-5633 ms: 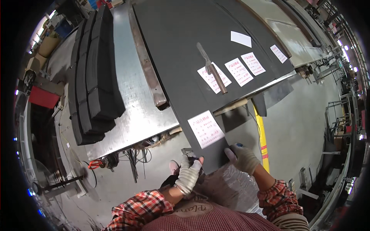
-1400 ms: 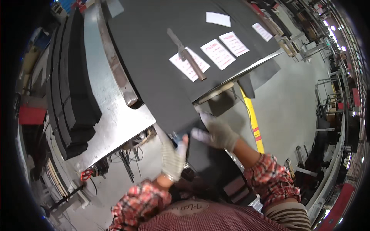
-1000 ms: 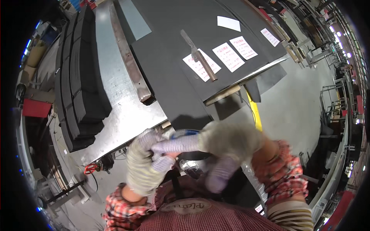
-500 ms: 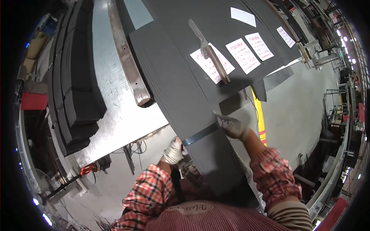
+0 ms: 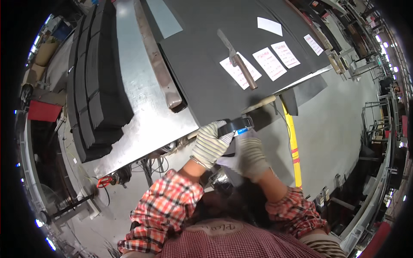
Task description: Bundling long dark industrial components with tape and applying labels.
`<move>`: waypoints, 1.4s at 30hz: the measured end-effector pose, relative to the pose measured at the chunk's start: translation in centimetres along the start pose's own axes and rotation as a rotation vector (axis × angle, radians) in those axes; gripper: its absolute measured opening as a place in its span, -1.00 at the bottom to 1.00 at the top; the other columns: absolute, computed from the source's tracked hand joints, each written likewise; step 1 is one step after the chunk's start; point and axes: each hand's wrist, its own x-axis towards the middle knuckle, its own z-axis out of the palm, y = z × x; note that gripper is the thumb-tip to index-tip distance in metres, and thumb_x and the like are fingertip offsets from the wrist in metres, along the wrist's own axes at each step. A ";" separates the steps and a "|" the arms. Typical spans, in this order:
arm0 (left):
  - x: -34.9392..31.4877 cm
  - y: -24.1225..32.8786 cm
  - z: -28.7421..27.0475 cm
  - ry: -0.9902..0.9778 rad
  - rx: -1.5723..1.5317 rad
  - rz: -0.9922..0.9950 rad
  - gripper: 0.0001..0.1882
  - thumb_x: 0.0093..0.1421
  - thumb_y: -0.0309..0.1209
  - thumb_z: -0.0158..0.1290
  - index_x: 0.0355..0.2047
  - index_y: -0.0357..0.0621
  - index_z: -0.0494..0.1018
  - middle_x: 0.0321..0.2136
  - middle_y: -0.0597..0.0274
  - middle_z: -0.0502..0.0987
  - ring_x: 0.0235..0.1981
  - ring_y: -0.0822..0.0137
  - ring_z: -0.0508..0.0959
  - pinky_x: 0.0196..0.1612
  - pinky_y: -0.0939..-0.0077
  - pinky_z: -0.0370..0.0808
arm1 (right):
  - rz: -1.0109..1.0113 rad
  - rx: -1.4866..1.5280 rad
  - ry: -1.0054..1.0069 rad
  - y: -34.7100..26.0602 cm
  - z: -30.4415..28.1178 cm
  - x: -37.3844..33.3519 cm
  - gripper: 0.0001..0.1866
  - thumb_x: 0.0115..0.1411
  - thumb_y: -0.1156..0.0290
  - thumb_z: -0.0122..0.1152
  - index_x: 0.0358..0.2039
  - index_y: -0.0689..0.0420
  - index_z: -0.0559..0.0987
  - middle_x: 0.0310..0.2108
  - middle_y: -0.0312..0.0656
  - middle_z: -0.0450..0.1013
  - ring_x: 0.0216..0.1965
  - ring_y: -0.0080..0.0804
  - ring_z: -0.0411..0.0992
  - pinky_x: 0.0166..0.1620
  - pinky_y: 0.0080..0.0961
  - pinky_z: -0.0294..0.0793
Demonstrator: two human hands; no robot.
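At the centre of the frame, my left hand (image 5: 209,145), in a cream striped knit glove, has a closed grip on the left side of a shiny black ring-shaped roll with a blue label (image 5: 230,126). My right hand (image 5: 251,155), gloved alike, is at the roll's lower right; it is blurred, so I cannot tell how tight that grip is. At upper centre, a knife with a brown tubular handle (image 5: 246,72) lies across a white printed card (image 5: 236,77) on dark grey sheeting (image 5: 202,64). Bundled black strips (image 5: 105,86) sit at upper left on a silver metal worktop (image 5: 146,133).
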 end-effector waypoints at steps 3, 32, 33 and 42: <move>0.7 2.2 0.4 -0.080 -0.046 -0.155 -0.69 -0.08 -0.31 0.17 -0.30 -0.13 0.48 -0.40 0.05 0.52 -0.39 0.05 0.54 -0.32 0.24 0.48 | -0.294 0.206 0.140 -0.4 -7.1 -2.0 0.00 -0.13 0.02 0.41 0.18 0.29 0.11 -0.06 0.01 0.32 -0.03 -0.22 0.34 0.01 -0.35 0.35; -2.9 3.3 0.2 -0.019 -0.720 -1.056 -0.33 0.34 -0.18 -0.23 0.29 -0.32 -0.17 0.09 -0.15 0.31 0.01 0.02 0.40 0.06 0.37 0.31 | -0.164 -0.323 -0.085 5.4 -5.6 3.9 -0.38 0.23 -0.13 -0.13 -0.22 0.28 0.48 -0.41 0.12 0.48 -0.26 0.16 0.43 -0.16 -0.13 0.40; -2.4 4.5 0.5 -0.026 -0.728 -1.048 -0.33 0.34 -0.18 -0.23 0.29 -0.32 -0.17 0.09 -0.15 0.31 0.01 0.02 0.40 0.06 0.37 0.31 | -0.106 -0.362 -0.042 5.3 -4.6 4.3 -0.40 0.25 -0.12 -0.16 -0.20 0.25 0.48 -0.37 0.13 0.49 -0.24 0.15 0.43 -0.16 -0.11 0.40; -3.6 5.5 0.9 0.104 -0.654 -0.944 -0.31 0.33 -0.13 -0.21 0.27 -0.38 -0.14 0.09 -0.21 0.29 0.08 0.01 0.34 0.14 0.34 0.23 | -0.123 -0.331 0.104 4.5 -4.3 2.5 -0.47 0.31 -0.02 -0.25 -0.14 0.21 0.46 -0.26 0.13 0.47 -0.18 0.16 0.40 -0.12 -0.11 0.38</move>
